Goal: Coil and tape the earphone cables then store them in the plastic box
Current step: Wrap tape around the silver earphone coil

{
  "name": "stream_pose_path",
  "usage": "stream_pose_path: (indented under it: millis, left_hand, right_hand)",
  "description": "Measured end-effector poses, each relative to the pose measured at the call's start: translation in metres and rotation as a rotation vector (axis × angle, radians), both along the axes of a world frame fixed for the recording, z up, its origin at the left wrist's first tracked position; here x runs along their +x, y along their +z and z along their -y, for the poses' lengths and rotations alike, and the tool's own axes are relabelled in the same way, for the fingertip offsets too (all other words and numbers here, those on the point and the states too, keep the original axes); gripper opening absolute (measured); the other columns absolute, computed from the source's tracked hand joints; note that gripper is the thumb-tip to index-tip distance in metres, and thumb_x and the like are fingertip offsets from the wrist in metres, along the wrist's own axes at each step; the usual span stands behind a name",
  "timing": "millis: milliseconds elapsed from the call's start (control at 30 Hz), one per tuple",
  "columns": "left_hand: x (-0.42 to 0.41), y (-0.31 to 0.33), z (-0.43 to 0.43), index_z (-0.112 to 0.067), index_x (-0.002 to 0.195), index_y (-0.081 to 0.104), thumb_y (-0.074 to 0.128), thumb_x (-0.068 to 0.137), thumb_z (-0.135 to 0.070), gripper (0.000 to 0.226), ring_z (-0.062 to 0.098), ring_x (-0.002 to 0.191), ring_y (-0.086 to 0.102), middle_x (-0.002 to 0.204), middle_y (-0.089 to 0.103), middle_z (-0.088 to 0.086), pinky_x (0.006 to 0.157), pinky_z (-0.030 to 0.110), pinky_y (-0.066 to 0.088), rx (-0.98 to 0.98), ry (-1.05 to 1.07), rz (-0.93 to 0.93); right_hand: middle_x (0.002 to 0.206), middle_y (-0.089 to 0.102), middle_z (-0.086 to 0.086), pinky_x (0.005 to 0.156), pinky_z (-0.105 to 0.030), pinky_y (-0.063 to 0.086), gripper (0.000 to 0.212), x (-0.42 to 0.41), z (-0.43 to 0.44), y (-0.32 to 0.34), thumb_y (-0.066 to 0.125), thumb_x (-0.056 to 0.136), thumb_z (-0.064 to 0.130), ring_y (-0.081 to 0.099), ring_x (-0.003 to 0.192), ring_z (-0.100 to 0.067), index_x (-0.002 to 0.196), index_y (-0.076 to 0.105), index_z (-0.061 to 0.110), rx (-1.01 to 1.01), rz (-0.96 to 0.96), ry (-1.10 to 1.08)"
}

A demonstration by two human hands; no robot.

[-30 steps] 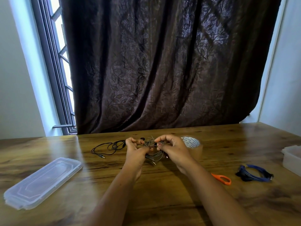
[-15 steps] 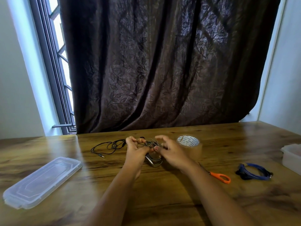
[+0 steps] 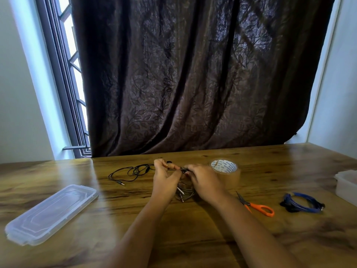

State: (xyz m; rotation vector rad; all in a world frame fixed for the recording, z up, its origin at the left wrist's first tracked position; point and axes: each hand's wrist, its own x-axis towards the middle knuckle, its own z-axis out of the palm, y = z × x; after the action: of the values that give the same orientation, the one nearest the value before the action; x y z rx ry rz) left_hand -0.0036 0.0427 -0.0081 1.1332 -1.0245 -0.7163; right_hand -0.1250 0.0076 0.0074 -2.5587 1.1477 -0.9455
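Note:
My left hand and my right hand both pinch a grey earphone cable at mid-table; its loops and metal plugs hang between the hands. A loose black earphone cable lies on the table just left of my left hand. A roll of clear tape stands behind my right hand. A coiled blue earphone cable rests at the right. The plastic box is cut off by the right edge; its contents are hidden.
The clear box lid lies flat at the front left of the wooden table. Orange-handled scissors lie right of my right forearm. A dark curtain hangs behind the table, with a window at the left.
My right hand has slid down and closer over the grey coil, uncovering the tape roll behind it. The cable loops now hang lower between the hands.

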Motion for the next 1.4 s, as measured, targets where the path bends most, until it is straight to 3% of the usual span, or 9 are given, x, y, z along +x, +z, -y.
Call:
stream_pose_path:
  millis: [100,200,367,600,733,900,1067,1200,1400]
  left_hand:
    - [0.000,-0.001,0.001,-0.023,0.089,0.033,0.048,0.091,0.003,0.030,0.019,0.086,0.056,0.098,0.055,0.010,0.082,0.043,0.053,-0.007,0.061,0.008]
    - [0.001,-0.002,0.003,-0.021,0.091,0.034,0.047,0.093,0.001,0.025,0.020,0.086,0.056,0.100,0.052,0.010,0.083,0.045,0.053,0.022,0.081,-0.069]
    - [0.001,-0.001,0.005,-0.015,0.105,0.035,0.047,0.095,-0.004,0.019,0.037,0.098,0.061,0.108,0.054,0.019,0.081,0.050,0.054,0.146,0.043,-0.295]
    - [0.002,0.003,0.002,-0.014,0.107,0.037,0.044,0.091,0.009,0.028,0.033,0.094,0.057,0.112,0.050,0.017,0.087,0.051,0.051,0.102,-0.090,-0.403]
    - [-0.002,0.008,-0.003,-0.015,0.099,0.037,0.036,0.088,0.020,0.037,0.028,0.084,0.063,0.107,0.050,0.012,0.074,0.043,0.056,0.080,-0.206,-0.450]
    - [-0.003,0.008,-0.005,-0.017,0.101,0.038,0.036,0.086,0.021,0.041,0.026,0.082,0.061,0.111,0.049,0.016,0.075,0.038,0.054,0.113,-0.228,-0.413]
    - [-0.002,0.007,-0.004,-0.016,0.095,0.035,0.035,0.084,0.024,0.042,0.023,0.074,0.061,0.100,0.048,0.011,0.069,0.037,0.053,0.077,-0.272,-0.394]
    - [0.000,0.005,-0.005,-0.018,0.097,0.034,0.043,0.086,0.018,0.039,0.017,0.069,0.060,0.096,0.049,0.005,0.056,0.027,0.055,0.055,-0.300,-0.336]
    - [0.001,-0.001,-0.001,-0.013,0.102,0.038,0.056,0.089,0.004,0.028,0.012,0.067,0.062,0.101,0.053,0.010,0.058,0.024,0.053,0.084,-0.198,-0.185]
  right_hand:
    - [0.127,0.059,-0.001,0.091,-0.025,0.042,0.043,0.001,-0.004,0.000,0.043,0.099,0.012,0.055,0.113,-0.014,0.141,0.044,0.025,0.026,-0.013,0.011]
    - [0.114,0.062,-0.002,0.072,-0.016,0.041,0.053,0.002,-0.006,-0.003,0.043,0.100,0.014,0.054,0.092,-0.006,0.149,0.026,0.026,0.119,0.012,0.000]
    - [0.094,0.065,0.004,0.060,-0.005,0.036,0.028,0.003,-0.001,-0.002,0.043,0.100,0.013,0.054,0.080,-0.004,0.121,0.062,0.013,0.152,0.135,0.020]
    - [0.099,0.065,0.004,0.058,0.001,0.038,0.028,-0.003,-0.001,-0.001,0.044,0.100,0.011,0.052,0.073,0.006,0.122,0.062,0.014,0.230,0.231,0.008]
    - [0.111,0.067,-0.001,0.064,-0.002,0.043,0.040,-0.001,0.001,-0.004,0.041,0.100,0.007,0.060,0.082,0.003,0.133,0.053,0.026,0.256,0.295,-0.004]
    - [0.115,0.064,0.003,0.070,-0.016,0.052,0.050,-0.003,0.001,-0.004,0.037,0.096,-0.005,0.062,0.080,0.003,0.124,0.062,0.028,0.307,0.316,0.030]
    - [0.128,0.060,-0.002,0.094,-0.019,0.045,0.047,-0.003,0.002,-0.003,0.038,0.093,-0.005,0.055,0.116,-0.012,0.121,0.065,0.021,0.333,0.285,0.015]
    - [0.128,0.055,-0.002,0.083,-0.005,0.027,0.049,-0.004,0.002,-0.003,0.037,0.091,-0.008,0.048,0.120,-0.014,0.126,0.062,0.016,0.212,0.142,-0.030]
    - [0.125,0.056,-0.004,0.077,0.004,0.029,0.049,-0.003,0.003,-0.004,0.037,0.090,-0.009,0.049,0.118,-0.014,0.126,0.062,0.014,0.228,0.150,0.030]
